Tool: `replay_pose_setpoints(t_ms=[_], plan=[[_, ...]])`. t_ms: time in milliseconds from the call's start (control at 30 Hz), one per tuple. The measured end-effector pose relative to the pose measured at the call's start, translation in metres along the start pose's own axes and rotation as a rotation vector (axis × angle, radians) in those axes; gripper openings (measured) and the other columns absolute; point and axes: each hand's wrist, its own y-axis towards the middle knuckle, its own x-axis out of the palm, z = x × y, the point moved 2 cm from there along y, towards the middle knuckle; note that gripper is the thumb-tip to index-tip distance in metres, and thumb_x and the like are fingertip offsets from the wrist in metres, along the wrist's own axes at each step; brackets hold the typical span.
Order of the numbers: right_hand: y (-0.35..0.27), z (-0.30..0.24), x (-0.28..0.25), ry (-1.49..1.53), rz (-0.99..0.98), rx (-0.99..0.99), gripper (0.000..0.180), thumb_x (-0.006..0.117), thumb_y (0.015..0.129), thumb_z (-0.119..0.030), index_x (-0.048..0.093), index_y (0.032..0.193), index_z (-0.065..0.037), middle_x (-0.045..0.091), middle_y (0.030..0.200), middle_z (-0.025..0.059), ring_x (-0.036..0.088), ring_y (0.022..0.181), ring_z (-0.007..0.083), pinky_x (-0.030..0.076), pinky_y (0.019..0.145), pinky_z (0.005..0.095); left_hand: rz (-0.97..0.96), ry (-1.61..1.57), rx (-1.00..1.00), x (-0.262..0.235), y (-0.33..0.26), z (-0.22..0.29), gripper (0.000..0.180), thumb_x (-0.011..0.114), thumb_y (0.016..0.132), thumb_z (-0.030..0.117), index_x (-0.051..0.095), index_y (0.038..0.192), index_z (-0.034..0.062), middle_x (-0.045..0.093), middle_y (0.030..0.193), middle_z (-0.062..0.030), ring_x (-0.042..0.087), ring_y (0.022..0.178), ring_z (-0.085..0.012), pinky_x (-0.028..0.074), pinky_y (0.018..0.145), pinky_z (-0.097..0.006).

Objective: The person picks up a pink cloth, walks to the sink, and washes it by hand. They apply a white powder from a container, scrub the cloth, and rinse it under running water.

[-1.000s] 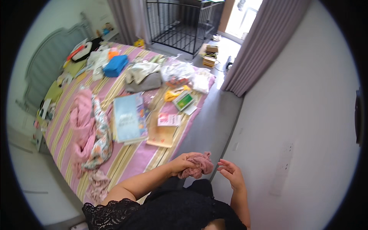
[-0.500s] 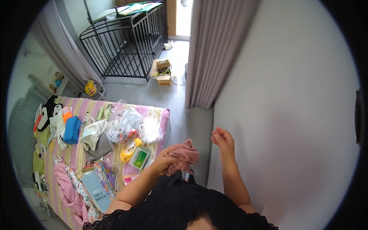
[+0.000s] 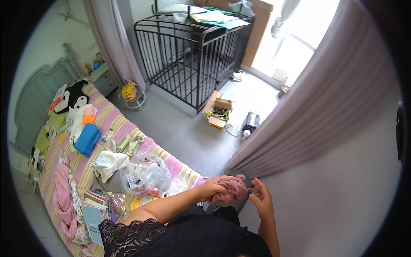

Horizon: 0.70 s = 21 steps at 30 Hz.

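A bunched dusty-pink fuzzy cloth (image 3: 231,191) is gripped in my left hand (image 3: 211,189), in front of my body. My right hand (image 3: 263,201) is raised just right of the cloth, its fingers apart and slightly curled. The fingertips come close to the cloth's edge; whether they touch it I cannot tell. Left of my left forearm lie clear plastic bags (image 3: 150,173) with mixed items inside, on the bed.
The striped bed (image 3: 122,124) holds a blue pouch (image 3: 87,140), a white drawstring bag (image 3: 109,165), books (image 3: 95,218) and a pink garment (image 3: 64,201). A black metal cage (image 3: 199,64) and a cardboard box (image 3: 217,123) stand on the floor. A grey curtain (image 3: 308,103) hangs at the right.
My view has turned, bringing the window and more floor into sight. The left hand with the cloth and the right hand have come closer together.
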Motion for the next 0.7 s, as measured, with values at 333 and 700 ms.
replay_pose_setpoints(t_ms=[333, 700], plan=[[0.254, -0.024, 0.012, -0.17, -0.433, -0.337, 0.102, 0.087, 0.062, -0.026, 0.03, 0.142, 0.001, 0.023, 0.148, 0.0201, 0.032, 0.134, 0.0293, 0.031, 0.108, 0.0402, 0.258, -0.028, 0.195, -0.061, 0.141, 0.11, 0.055, 0.056, 0.084, 0.001, 0.04, 0.137, 0.0017, 0.058, 0.119, -0.0105, 0.058, 0.109, -0.0175, 0.048, 0.094, -0.03], [0.46, -0.068, 0.212, -0.646, -0.976, -0.675, 0.108, 0.09, 0.049, -0.042, 0.04, 0.137, -0.006, 0.03, 0.14, 0.0285, 0.033, 0.131, 0.0423, 0.034, 0.105, 0.0476, 0.539, -0.623, 0.613, -0.235, 0.101, 0.235, 0.028, 0.048, 0.088, 0.001, 0.055, 0.114, 0.0071, 0.062, 0.098, -0.009, 0.063, 0.084, -0.0221, 0.053, 0.074, -0.035]])
